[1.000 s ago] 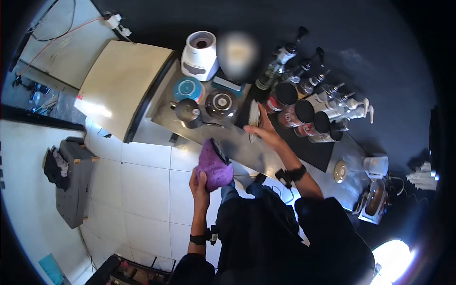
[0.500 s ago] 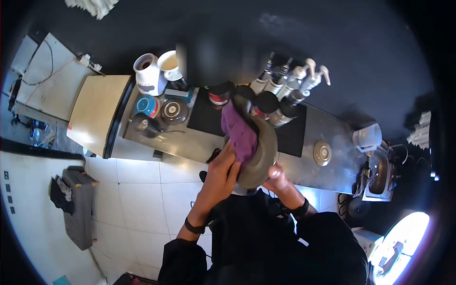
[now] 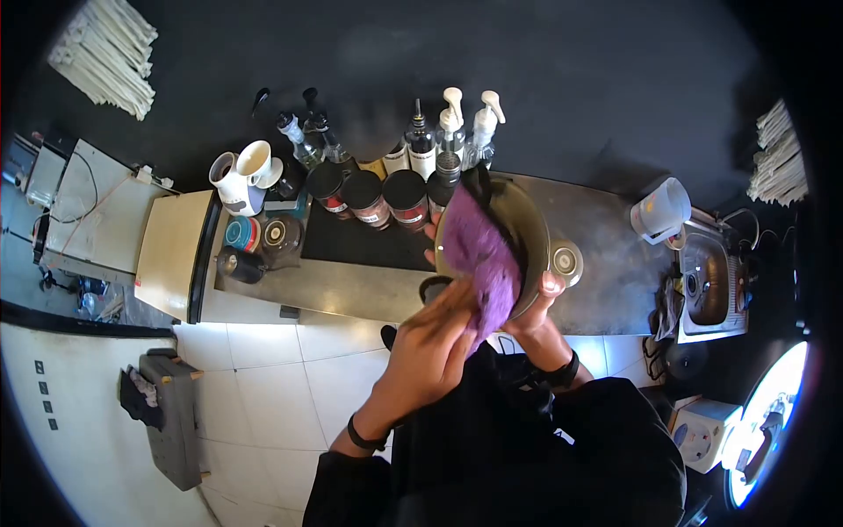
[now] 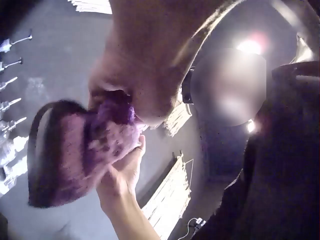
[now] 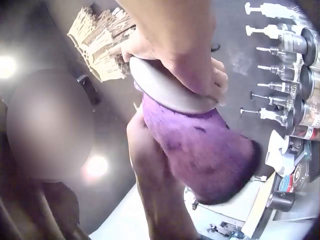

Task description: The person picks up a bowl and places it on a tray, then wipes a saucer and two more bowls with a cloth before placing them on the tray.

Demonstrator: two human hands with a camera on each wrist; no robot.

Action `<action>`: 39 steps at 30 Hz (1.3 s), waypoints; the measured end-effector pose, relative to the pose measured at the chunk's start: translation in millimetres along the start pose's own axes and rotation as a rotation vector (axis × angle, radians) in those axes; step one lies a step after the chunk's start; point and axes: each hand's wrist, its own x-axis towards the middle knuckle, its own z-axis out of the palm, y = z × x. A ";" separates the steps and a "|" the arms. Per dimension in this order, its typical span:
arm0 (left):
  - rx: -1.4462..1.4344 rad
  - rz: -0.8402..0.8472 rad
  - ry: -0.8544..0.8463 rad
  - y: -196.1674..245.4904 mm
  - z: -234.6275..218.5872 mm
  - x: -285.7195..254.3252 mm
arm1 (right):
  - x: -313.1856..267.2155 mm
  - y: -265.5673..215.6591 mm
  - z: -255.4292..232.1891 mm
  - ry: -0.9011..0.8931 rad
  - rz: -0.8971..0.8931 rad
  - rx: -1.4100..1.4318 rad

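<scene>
My right hand grips a round, shallow saucer by its edge, thumb on the near rim, fingertips showing past the far side. The saucer is tilted on edge above the counter front. My left hand holds a fuzzy purple cloth with a dark border against the saucer's face. In the right wrist view the pale saucer rim stands out above the hanging cloth. The cloth covers much of the saucer and hides some left fingers.
A second saucer lies on the steel counter. Black-lidded jars and pump bottles line the back on a black mat. A sink is at the right, a white grinder at the left.
The right hand has brought the saucer from over the black mat toward the body. The left hand has moved right, bringing the cloth onto the saucer. The head view has swung right.
</scene>
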 end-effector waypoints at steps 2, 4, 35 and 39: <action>0.076 -0.075 -0.077 4.4 6.0 -10.3 | -11.3 -10.7 -9.0 0.060 0.044 -0.184; 0.045 -0.122 -0.033 -2.2 11.3 -3.1 | -13.9 -7.1 -6.9 0.106 0.084 -0.160; -0.650 -0.159 0.937 -14.7 56.0 17.8 | -7.1 -40.8 -11.8 0.356 -0.254 -0.216; -0.097 -0.497 0.570 -5.7 47.0 26.7 | -20.1 -45.2 0.8 0.276 -0.110 -0.091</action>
